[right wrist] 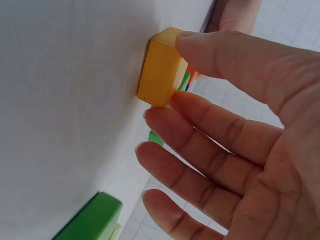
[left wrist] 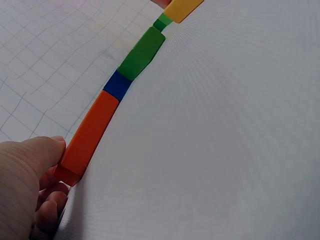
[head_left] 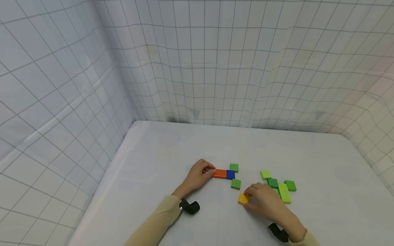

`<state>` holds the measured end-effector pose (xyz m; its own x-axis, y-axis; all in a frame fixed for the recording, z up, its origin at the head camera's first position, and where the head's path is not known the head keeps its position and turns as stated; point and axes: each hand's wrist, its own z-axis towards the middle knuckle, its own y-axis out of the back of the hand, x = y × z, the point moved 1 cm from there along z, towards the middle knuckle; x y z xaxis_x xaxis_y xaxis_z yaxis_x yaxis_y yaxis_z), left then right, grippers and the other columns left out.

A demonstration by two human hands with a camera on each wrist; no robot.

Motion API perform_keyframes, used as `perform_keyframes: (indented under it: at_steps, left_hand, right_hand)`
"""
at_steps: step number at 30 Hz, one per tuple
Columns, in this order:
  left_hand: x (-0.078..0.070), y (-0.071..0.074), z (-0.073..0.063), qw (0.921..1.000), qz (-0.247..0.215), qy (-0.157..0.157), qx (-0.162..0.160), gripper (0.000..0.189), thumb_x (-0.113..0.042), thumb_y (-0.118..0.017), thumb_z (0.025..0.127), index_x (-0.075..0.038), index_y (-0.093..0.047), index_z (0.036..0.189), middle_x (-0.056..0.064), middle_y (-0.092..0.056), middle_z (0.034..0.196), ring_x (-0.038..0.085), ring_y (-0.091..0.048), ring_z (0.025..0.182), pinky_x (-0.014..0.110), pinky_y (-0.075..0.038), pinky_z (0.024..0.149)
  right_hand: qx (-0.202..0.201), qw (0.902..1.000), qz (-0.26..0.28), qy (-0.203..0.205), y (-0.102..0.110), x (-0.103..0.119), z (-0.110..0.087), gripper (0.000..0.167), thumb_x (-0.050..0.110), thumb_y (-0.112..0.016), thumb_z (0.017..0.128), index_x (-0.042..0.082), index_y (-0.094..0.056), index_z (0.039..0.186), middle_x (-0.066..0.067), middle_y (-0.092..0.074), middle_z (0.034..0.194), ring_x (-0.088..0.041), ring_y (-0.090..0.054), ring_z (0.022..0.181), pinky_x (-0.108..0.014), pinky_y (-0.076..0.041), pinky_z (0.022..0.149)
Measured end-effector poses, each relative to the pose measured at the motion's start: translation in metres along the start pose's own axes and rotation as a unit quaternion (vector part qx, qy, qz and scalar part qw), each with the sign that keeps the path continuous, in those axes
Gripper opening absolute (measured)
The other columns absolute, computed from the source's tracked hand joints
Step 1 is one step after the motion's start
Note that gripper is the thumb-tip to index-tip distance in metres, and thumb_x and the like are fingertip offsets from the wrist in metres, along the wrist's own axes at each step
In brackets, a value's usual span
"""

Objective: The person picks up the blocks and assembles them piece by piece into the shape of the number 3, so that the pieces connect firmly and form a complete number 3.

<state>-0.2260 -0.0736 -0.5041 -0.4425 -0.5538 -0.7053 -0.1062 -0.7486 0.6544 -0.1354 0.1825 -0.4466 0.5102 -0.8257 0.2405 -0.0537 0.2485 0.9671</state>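
Observation:
With thumb and fingers, my left hand (head_left: pixel 196 176) pinches the left end of a long orange-red block (head_left: pixel 220 174) on the white table. A blue block (head_left: pixel 230 174) stands against that block's right end. Two green blocks lie near the blue one, a far green block (head_left: pixel 234 167) and a near green block (head_left: pixel 236 183). My right hand (head_left: pixel 266 201) pinches a yellow block (right wrist: pixel 162 70) between thumb and index finger, nearer to me and right of these pieces. Its other fingers are spread in the right wrist view.
Right of the right hand lies a loose group: a lime square block (head_left: pixel 265 175), a dark green block (head_left: pixel 272 183), a long lime block (head_left: pixel 284 193) and a green block (head_left: pixel 290 185). The hand partly covers another green piece. Checked white cloth (head_left: pixel 209 78) hangs around the table.

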Motion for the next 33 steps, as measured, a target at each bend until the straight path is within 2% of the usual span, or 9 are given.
perform_keyframes:
  at_steps: [6, 15, 24, 33]
  left_hand:
    - [0.0003, 0.0002, -0.0002, 1.0000, 0.002, -0.006, -0.002, 0.018, -0.028, -0.065, 0.092, -0.014, -0.070, 0.101, -0.005, -0.052, 0.089, 0.010, -0.048, 0.078, 0.026, -0.042, 0.072]
    - [-0.0032, 0.0018, -0.0011, 0.9999, 0.001, -0.009, -0.006, 0.018, -0.027, -0.065, 0.092, -0.012, -0.070, 0.100, -0.004, -0.052, 0.089, 0.011, -0.049, 0.078, 0.028, -0.042, 0.072]
    - [-0.0013, 0.0009, 0.0000, 0.9999, 0.002, -0.012, -0.004, 0.018, -0.028, -0.065, 0.092, -0.013, -0.070, 0.100, -0.005, -0.052, 0.089, 0.010, -0.048, 0.077, 0.026, -0.042, 0.071]
    - [-0.0001, 0.0003, -0.0009, 0.9998, 0.005, -0.018, -0.007, 0.019, -0.029, -0.064, 0.093, -0.013, -0.070, 0.100, -0.004, -0.052, 0.090, 0.010, -0.048, 0.077, 0.026, -0.042, 0.071]
  right_hand:
    - [-0.019, 0.9993, -0.004, 0.030, -0.0023, 0.0056, 0.0019, 0.027, 0.029, -0.082, 0.073, 0.014, -0.071, 0.092, 0.009, -0.060, 0.084, -0.007, -0.053, 0.075, -0.030, -0.046, 0.068]
    - [-0.036, 0.9988, 0.006, 0.033, -0.0051, 0.0026, 0.0069, 0.027, 0.025, -0.082, 0.073, 0.012, -0.070, 0.093, 0.007, -0.060, 0.085, -0.009, -0.054, 0.076, -0.030, -0.048, 0.069]
    - [-0.047, 0.9986, 0.009, 0.022, -0.0068, -0.0014, 0.0086, 0.027, 0.023, -0.083, 0.072, 0.012, -0.071, 0.094, 0.008, -0.061, 0.086, -0.009, -0.055, 0.077, -0.030, -0.048, 0.070]
    - [-0.032, 0.9994, 0.007, 0.001, -0.0061, 0.0038, 0.0094, 0.027, 0.025, -0.082, 0.073, 0.013, -0.071, 0.094, 0.010, -0.060, 0.085, -0.008, -0.054, 0.076, -0.030, -0.048, 0.069]
